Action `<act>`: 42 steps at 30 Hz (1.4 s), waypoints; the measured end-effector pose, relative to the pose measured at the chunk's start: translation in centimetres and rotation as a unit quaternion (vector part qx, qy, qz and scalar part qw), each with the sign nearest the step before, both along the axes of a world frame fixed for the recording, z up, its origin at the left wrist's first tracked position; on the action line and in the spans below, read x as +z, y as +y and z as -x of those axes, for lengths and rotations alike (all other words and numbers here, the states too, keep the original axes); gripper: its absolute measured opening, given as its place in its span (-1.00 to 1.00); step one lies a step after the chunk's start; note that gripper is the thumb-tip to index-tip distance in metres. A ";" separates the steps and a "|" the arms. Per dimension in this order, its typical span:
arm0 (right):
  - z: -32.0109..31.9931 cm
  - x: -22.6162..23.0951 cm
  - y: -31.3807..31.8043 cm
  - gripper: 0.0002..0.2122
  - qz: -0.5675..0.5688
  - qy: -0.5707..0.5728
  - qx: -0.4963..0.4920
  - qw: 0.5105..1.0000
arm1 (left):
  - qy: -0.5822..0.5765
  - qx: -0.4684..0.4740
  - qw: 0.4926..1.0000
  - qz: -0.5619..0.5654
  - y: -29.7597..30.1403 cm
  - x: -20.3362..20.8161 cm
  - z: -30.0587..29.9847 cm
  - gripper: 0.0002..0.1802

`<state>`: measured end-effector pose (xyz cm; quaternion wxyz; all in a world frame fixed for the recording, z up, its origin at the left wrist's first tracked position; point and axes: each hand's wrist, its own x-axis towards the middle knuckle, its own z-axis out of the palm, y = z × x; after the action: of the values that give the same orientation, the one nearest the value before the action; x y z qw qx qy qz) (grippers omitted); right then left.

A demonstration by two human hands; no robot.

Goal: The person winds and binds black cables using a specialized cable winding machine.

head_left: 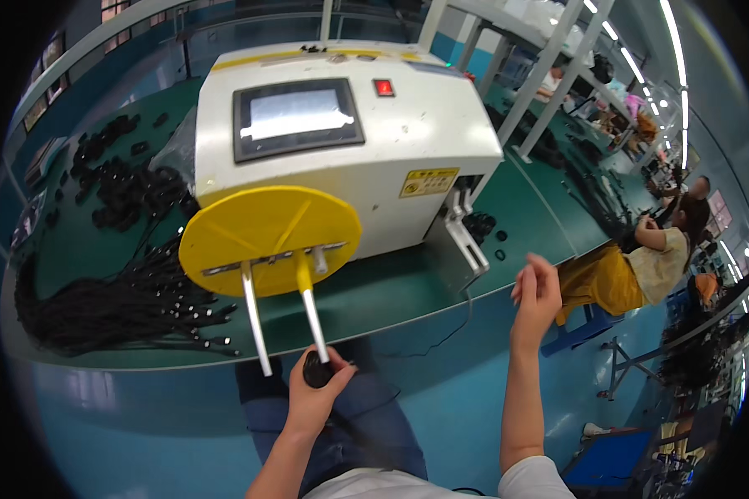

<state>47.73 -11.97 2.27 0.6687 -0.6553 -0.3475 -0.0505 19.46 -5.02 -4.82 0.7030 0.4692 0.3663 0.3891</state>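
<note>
My left hand (306,403) is closed around a coiled black cable (315,372), just below the tip of a metal rod (310,312). That rod and a second rod (254,320) stick out from a yellow round disc (270,229) on the front of a white winding machine (399,125). My right hand (536,298) is raised over the table's front edge, to the right of the machine's metal bracket (464,241). Its fingers are loosely bent and apart, and nothing shows in them.
Bundles of black cables (133,308) lie on the green table (374,287) at left, with small black parts (116,179) behind. The machine carries a screen (298,116) and a red switch (383,87). A thin wire (449,333) hangs off the edge. A seated person (653,258) is at right.
</note>
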 end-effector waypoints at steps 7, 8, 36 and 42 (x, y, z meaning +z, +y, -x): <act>12.9 -5.8 0.6 -0.88 0.255 0.290 0.450 0.806 | -0.025 -0.050 0.996 0.063 -0.4 0.8 0.6 -0.77; 13.5 -6.6 0.9 -0.88 0.229 0.330 0.474 0.784 | -0.023 -0.060 0.995 0.071 -0.3 0.8 1.0 -0.78; 20.0 -8.8 -0.8 -0.86 0.113 0.166 0.428 0.881 | 0.228 -0.060 0.933 -0.270 0.2 -2.6 3.9 -0.62; 19.6 -8.6 -1.2 -0.84 0.123 0.263 0.440 0.850 | 0.248 -0.060 0.940 -0.228 -0.4 -2.5 3.6 -0.64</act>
<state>28.10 -13.21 -6.32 0.6011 -0.4992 -0.4143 0.4667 15.82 -5.38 -7.30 0.4865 0.7194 0.4017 0.2905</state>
